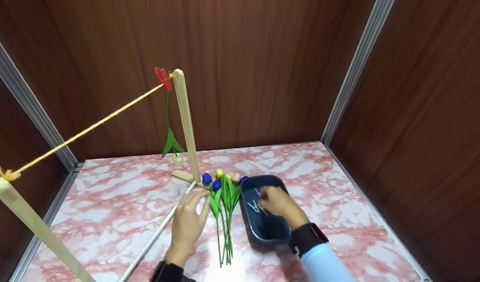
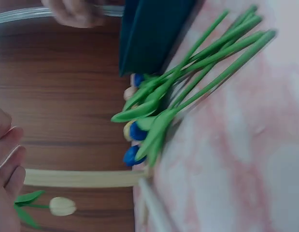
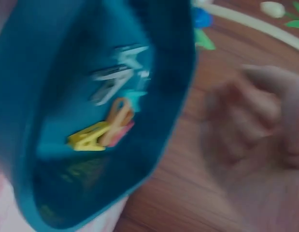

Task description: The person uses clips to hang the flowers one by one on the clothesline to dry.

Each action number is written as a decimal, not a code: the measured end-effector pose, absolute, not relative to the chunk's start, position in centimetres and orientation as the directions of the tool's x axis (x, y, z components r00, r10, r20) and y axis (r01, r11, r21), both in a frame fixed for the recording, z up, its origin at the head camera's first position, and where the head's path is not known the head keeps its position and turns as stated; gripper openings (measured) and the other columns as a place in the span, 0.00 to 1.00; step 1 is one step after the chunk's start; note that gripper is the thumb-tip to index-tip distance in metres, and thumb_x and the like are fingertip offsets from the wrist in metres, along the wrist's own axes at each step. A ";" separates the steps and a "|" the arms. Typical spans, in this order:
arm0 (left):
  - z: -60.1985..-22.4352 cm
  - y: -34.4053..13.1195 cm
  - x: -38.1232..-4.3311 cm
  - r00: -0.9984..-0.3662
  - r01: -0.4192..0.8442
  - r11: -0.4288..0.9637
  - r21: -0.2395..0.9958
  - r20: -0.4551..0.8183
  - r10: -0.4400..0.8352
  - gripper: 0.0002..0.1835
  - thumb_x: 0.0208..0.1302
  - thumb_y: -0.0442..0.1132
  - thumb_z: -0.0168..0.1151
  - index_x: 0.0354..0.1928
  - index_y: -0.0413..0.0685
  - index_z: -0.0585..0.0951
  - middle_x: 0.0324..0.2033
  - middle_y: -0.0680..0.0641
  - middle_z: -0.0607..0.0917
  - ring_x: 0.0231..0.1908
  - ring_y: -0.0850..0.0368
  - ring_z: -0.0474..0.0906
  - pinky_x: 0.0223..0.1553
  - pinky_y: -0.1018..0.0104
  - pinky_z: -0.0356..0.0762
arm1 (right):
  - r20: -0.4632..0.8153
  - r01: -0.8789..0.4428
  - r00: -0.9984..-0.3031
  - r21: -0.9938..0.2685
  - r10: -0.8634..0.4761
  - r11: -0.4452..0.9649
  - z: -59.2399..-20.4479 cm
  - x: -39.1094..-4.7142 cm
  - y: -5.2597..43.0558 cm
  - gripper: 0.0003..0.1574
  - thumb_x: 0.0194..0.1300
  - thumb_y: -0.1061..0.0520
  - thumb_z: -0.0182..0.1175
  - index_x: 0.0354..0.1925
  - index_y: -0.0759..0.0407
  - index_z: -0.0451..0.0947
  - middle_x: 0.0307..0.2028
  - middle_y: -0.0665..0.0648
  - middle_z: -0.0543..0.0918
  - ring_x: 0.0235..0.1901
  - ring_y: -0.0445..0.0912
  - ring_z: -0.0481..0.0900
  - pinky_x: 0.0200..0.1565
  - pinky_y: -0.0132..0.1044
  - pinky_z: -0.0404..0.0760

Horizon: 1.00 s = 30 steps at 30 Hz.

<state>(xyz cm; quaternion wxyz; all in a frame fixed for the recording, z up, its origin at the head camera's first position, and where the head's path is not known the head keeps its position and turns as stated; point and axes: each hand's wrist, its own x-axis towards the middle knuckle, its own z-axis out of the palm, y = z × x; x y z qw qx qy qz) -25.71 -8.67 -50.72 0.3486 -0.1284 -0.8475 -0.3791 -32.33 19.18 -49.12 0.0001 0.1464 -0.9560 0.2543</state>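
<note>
Wood-grain panels [image 1: 243, 78] round the back and sides, metal strips at the corners. Pink-and-white marbled surface [image 1: 314, 168] below. Two wooden posts: far post [image 1: 187, 121] stands near the surface's far edge, left of middle; near post [image 1: 40, 227] is on the left side, foot out of frame. White rod [image 1: 157, 231] runs from the far post's foot toward the near edge; yellow cord [image 1: 106, 117] is strung between the post tops. Dark blue basin [image 1: 268, 241] sits right of the surface's middle, well short of the right edge. Tulip bunch [image 1: 227, 196] lies just left of the basin, heads toward the far edge, stems toward the near edge (blue, yellow and peach blooms).

Left hand [image 1: 191, 213] hovers over the rod, beside the tulip bunch: fingers loosely bent, thumb apart, nothing seen in them. Right hand [image 1: 279, 201] is above the basin by its right edge, fingers curled; cannot tell if they pinch anything (blurred in the wrist view).

White tulip [image 1: 169, 143] hangs head down from the cord beside the far post, stem under red clip [image 1: 163, 79]. Basin floor: pale clips [image 3: 110, 82], orange clip [image 3: 119, 118], yellow clip [image 3: 89, 137].
</note>
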 end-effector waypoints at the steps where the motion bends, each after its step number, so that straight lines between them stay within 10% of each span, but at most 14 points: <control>1: -51.1 -8.4 -25.5 -0.735 0.478 0.679 0.557 0.677 -0.038 0.11 0.66 0.32 0.75 0.50 0.43 0.90 0.49 0.42 0.94 0.52 0.46 0.90 0.60 0.52 0.90 | -0.011 -0.219 -0.968 -0.453 -0.250 0.864 -49.5 -32.5 19.3 0.08 0.66 0.59 0.72 0.40 0.63 0.86 0.39 0.59 0.91 0.43 0.50 0.87 0.52 0.49 0.88; 6: -52.6 -7.4 -24.7 -0.759 0.479 0.691 0.542 0.651 0.015 0.10 0.65 0.31 0.75 0.48 0.44 0.91 0.47 0.45 0.94 0.50 0.49 0.90 0.56 0.53 0.91 | -0.206 -0.092 -0.967 -0.267 -0.150 0.959 -52.0 -34.1 20.2 0.16 0.65 0.54 0.76 0.46 0.63 0.87 0.52 0.65 0.90 0.50 0.56 0.87 0.58 0.55 0.87; 18: -53.5 -6.3 -23.6 -0.777 0.496 0.668 0.555 0.628 0.055 0.10 0.65 0.30 0.75 0.47 0.45 0.91 0.48 0.48 0.94 0.50 0.49 0.91 0.54 0.52 0.91 | -0.209 -0.071 -0.971 -0.210 -0.116 0.975 -54.0 -33.6 19.7 0.16 0.69 0.58 0.73 0.51 0.65 0.84 0.56 0.70 0.87 0.53 0.62 0.88 0.60 0.59 0.87; 30: -52.8 -6.2 -23.5 -0.803 0.475 0.660 0.582 0.593 0.055 0.11 0.66 0.31 0.75 0.49 0.48 0.91 0.48 0.48 0.94 0.51 0.50 0.92 0.55 0.53 0.91 | -0.079 -0.032 -0.994 -0.425 -0.073 0.904 -53.3 -33.6 21.2 0.16 0.52 0.61 0.81 0.38 0.61 0.86 0.39 0.60 0.90 0.39 0.51 0.85 0.48 0.48 0.87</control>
